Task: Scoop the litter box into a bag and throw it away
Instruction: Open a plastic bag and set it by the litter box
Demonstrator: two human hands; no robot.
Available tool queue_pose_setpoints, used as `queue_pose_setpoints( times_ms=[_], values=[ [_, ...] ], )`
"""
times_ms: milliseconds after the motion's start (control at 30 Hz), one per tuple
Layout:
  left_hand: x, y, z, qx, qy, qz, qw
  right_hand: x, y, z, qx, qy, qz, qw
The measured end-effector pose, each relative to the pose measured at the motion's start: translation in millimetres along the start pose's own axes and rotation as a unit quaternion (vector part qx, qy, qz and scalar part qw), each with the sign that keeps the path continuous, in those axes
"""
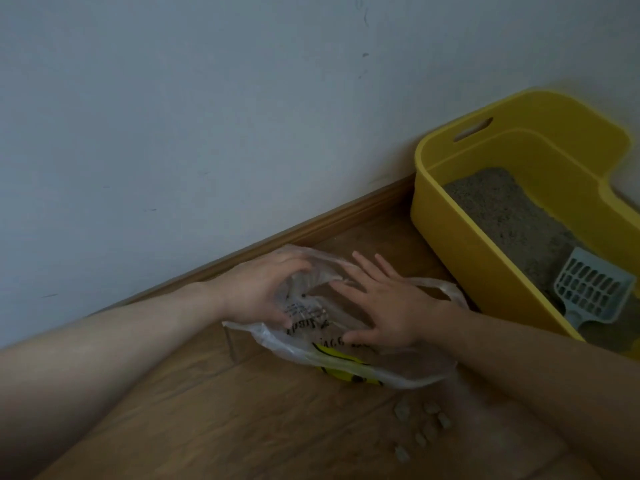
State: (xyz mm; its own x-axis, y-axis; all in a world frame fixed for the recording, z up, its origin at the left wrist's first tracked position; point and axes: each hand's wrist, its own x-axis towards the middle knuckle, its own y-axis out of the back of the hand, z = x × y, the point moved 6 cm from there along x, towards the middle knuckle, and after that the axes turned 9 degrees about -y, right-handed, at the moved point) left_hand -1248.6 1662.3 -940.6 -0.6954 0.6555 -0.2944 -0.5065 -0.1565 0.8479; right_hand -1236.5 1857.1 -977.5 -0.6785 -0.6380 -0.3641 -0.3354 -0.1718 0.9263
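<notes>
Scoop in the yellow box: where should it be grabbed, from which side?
Likely take the scoop by its narrow handle, the end nearest the person, reaching down over the near wall of the litter box. Its slotted head lies flat on the litter, offering no comparable grip.

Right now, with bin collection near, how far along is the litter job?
Done: the plastic bag lies beside the litter box. In hand: the left hand grips its rim, the right hand rests flat on it. Left: the scoop lies in the litter; scooping, stray pellets, disposal remain.

Dim, flat light; soft blur; wide-angle tilt at edges.
</notes>
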Motion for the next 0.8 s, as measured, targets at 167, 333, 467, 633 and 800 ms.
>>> queue_pose_setpoints(
  times_ms=[167,333,467,633,800],
  values=[
    [-3.2,-18.2,-19.8,0.007,-0.012,-0.036,0.999,7.4,-21.5,4.2,-0.006,-0.012,-0.03,0.999],
    [-4.6,-26.4,-28.2,-0.012,-0.007,-0.036,0.999,3.0,-22.2,8.0,0.026,0.003,-0.024,0.999],
    [-1.5,-22.8,-28.7,-0.007,0.016,-0.037,0.999,3.0,-12.4,5.6,0.081,0.01,0.033,0.996],
    [-6.4,-33.3,-37.6,0.018,0.042,-0.074,0.996,-8.9,-16.7,18.0,0.103,-0.015,0.055,0.993],
    [-10.7,-43.5,-39.2,0.051,0.048,-0.08,0.994,-20.4,-17.0,27.9,0.079,-0.059,0.019,0.995]
  ],
)
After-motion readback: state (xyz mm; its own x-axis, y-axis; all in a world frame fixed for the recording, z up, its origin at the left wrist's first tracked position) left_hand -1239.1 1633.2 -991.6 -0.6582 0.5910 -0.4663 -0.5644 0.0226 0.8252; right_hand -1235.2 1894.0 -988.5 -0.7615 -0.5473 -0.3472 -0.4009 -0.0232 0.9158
